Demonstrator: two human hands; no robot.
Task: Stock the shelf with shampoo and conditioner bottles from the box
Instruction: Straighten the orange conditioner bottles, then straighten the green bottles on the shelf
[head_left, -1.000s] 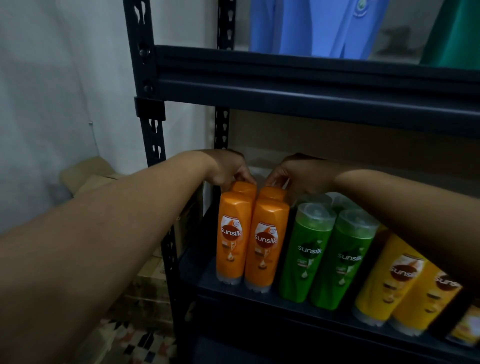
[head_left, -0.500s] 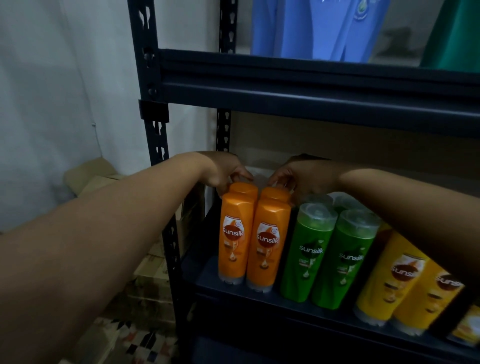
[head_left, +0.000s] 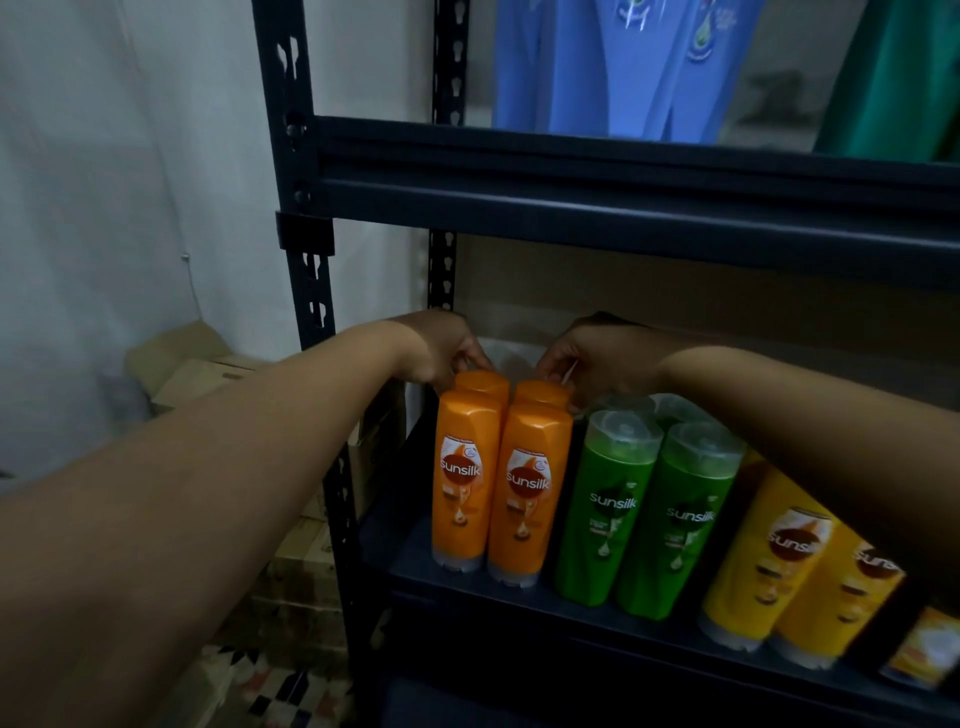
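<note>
Two rows of orange Sunsilk bottles stand at the left end of the dark metal shelf (head_left: 519, 597). The front pair (head_left: 465, 478) (head_left: 527, 493) stands upright, labels facing me. My left hand (head_left: 441, 348) reaches behind them and its fingers close on the cap of the rear left orange bottle (head_left: 482, 385). My right hand (head_left: 597, 358) pinches the cap of the rear right orange bottle (head_left: 543, 393). The bodies of both rear bottles are hidden. The box is not in view.
Green bottles (head_left: 608, 509) and yellow bottles (head_left: 769, 561) fill the shelf to the right, under my right forearm. The upper shelf beam (head_left: 571, 208) hangs close above my hands, with blue bottles (head_left: 597, 62) on it. Cardboard boxes (head_left: 197, 369) are stacked left of the shelf post (head_left: 306, 260).
Both hands stay on the caps of the rear orange bottles. Only the view has shifted slightly.
</note>
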